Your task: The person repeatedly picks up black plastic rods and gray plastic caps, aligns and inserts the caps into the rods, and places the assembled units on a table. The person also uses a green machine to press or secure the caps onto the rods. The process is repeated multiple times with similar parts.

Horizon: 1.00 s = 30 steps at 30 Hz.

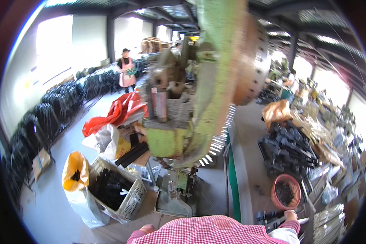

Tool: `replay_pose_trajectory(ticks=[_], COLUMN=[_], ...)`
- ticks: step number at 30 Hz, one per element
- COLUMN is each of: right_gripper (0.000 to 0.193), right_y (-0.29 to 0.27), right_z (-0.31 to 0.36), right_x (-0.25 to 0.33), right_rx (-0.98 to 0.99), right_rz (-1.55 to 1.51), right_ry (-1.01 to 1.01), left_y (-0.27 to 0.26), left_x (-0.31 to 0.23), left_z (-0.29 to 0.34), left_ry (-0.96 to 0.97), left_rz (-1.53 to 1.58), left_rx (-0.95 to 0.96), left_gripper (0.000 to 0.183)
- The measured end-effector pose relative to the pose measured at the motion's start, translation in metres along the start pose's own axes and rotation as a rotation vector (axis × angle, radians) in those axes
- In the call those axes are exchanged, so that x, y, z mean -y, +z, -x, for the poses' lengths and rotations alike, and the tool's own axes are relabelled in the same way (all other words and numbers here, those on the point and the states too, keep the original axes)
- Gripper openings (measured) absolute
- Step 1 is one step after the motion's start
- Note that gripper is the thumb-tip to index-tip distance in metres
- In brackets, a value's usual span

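Low in the head view, my left hand [147,228] shows only partly beside the checked apron [207,229]; its fingers are too small and hidden to read. On the other side my right hand [290,213] is just below a red plastic basket [297,194] of small dark pieces. Black tubular parts [268,217] lie to its left, and I cannot make out whether it touches them. In front of me stands a green press machine [164,142] with a large toothed wheel [215,142]. Its lower tooling [182,183] is above a metal base.
Left of the machine are a pale crate [136,197] of black parts and a white-and-yellow sack [81,199]. Heaped black parts [286,148] and bundled strips [328,221] line the right. A person in a pink apron [127,71] stands farther off, near stacked black frames [63,97].
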State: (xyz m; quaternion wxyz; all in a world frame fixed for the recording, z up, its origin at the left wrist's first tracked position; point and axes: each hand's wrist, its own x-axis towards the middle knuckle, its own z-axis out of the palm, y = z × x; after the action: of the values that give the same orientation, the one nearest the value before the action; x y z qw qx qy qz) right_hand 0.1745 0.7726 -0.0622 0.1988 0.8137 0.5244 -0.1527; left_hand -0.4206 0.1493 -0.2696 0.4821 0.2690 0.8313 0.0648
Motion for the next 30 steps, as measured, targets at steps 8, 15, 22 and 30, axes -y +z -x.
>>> replay_pose_trajectory(ticks=[8,15,22,30], right_gripper=[0.055,0.054,0.109,0.129], right_y=[0.039,0.015,0.026,0.025], right_z=[0.072,0.033,-0.020,-0.054], right_x=[0.020,-0.012,-0.001,-0.009], right_rx=[-0.264,-0.232,-0.120,-0.013], right_rz=[-0.143,-0.190,-0.135,-0.302], right_ry=[0.252,0.134,0.104,0.131], left_y=[-0.028,-0.031,-0.050,-0.226], left_x=[-0.012,-0.121,-0.323,-0.771], left_z=[-0.003,-0.040,-0.083,0.058], left_ry=[-0.222,0.005,0.619,1.522], left_rz=[0.094,0.022,-0.280,0.267], left_rx=[-0.107,-0.048,0.161,-0.470], left_gripper=[0.046,0.047,0.048,0.079])
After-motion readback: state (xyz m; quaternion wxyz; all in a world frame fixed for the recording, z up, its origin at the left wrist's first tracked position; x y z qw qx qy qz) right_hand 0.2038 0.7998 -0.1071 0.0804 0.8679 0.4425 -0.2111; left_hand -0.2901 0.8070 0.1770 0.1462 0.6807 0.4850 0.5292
